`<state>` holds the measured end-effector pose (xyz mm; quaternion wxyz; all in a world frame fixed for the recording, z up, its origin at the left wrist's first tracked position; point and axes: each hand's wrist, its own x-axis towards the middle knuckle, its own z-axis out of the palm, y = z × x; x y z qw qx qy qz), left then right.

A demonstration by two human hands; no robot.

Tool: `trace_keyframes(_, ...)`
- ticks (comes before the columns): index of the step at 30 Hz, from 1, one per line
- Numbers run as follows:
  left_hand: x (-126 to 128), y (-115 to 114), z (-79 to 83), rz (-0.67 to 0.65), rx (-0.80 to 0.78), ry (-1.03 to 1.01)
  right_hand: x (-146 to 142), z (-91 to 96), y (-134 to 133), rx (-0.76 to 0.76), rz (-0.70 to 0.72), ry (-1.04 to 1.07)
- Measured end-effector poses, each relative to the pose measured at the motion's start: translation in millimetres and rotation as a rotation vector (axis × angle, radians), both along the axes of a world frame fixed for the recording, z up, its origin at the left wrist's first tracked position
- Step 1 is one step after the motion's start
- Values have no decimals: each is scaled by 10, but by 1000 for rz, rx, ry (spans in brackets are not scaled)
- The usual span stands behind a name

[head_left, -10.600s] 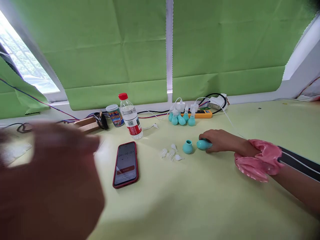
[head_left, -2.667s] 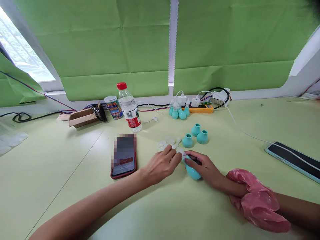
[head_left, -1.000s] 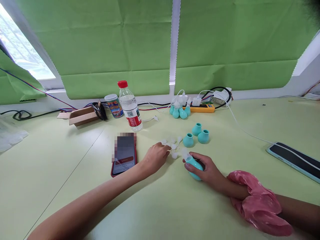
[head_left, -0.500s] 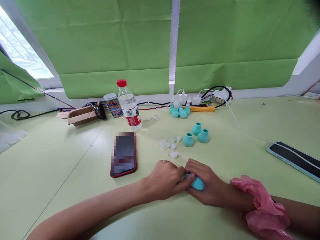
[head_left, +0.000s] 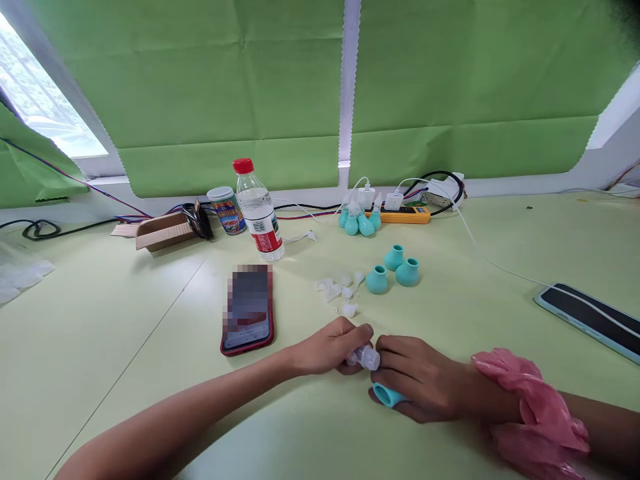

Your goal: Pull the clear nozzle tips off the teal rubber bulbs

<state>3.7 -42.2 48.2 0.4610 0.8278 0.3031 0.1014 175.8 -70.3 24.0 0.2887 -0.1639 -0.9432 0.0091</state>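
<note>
Between the thumb and fingers of my left hand [head_left: 340, 345] is a translucent white plastic nozzle [head_left: 369, 358], its wide end pointing right. Just right of it, my right hand [head_left: 417, 373] is wrapped round a turquoise rubber bulb [head_left: 387, 395], whose round opening faces left. The nozzle and bulb are apart. Beyond my hands lie several loose translucent plastic pieces [head_left: 347, 291]. To their right stand three turquoise bulbs [head_left: 377, 280] with their openings up. Farther back is a cluster of turquoise bulbs with clear tips [head_left: 364, 225].
A red-cased phone [head_left: 247, 310] lies left of my hands, a blue-edged phone [head_left: 590, 313] far right with a white cable across it. Behind stand a water bottle [head_left: 260, 213], a can [head_left: 227, 210], an open cardboard box [head_left: 165, 231] and a yellow power strip [head_left: 405, 215].
My hands have drawn slightly apart. The nozzle has come out of the bulb and is in my left hand. The bulb stays in my right hand, its opening now showing.
</note>
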Motion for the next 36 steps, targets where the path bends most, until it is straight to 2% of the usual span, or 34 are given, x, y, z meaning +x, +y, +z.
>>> trace_keyframes(2, -4, 27, -32, 90, 206, 85, 23, 7, 21, 29, -18, 19)
trace_keyframes(5, -13, 90, -129, 156, 684, 336, 76, 37, 105, -60, -122, 116)
trace_keyframes(6, -17, 115, -167, 166, 787, 426, 98, 51, 149, -77, -161, 137)
trace_keyframes(8, -25, 164, -237, 201, 881, 556, 148, 79, 252, -83, -259, 157)
trace_keyframes(11, -31, 213, -298, 252, 905, 629, 230, 116, 409, -57, -424, 112)
trace_keyframes(15, -34, 223, -298, 290, 994, 615, 346, 178, 562, 46, -634, 8)
trace_keyframes(18, -54, 200, -291, 254, 1065, 536, 431, 233, 646, 82, -776, -54)
trace_keyframes(20, -78, 176, -296, 210, 1024, 512, 479, 260, 698, 59, -838, -89)
trace_keyframes(23, -109, 137, -307, 143, 886, 521, 524, 275, 758, -21, -868, -121)
trace_keyframes(25, -113, 117, -317, 123, 831, 522, 534, 272, 781, -90, -826, -96)
trace_keyframes(30, -70, 93, -369, 253, 829, 494, 552, 260, 813, -172, -710, -37)
trace_keyframes(33, -47, 71, -391, 253, 832, 434, 569, 263, 826, -165, -716, -74)
trace_keyframes(36, -41, 47, -395, 189, 825, 387, 557, 275, 795, -52, -785, -132)
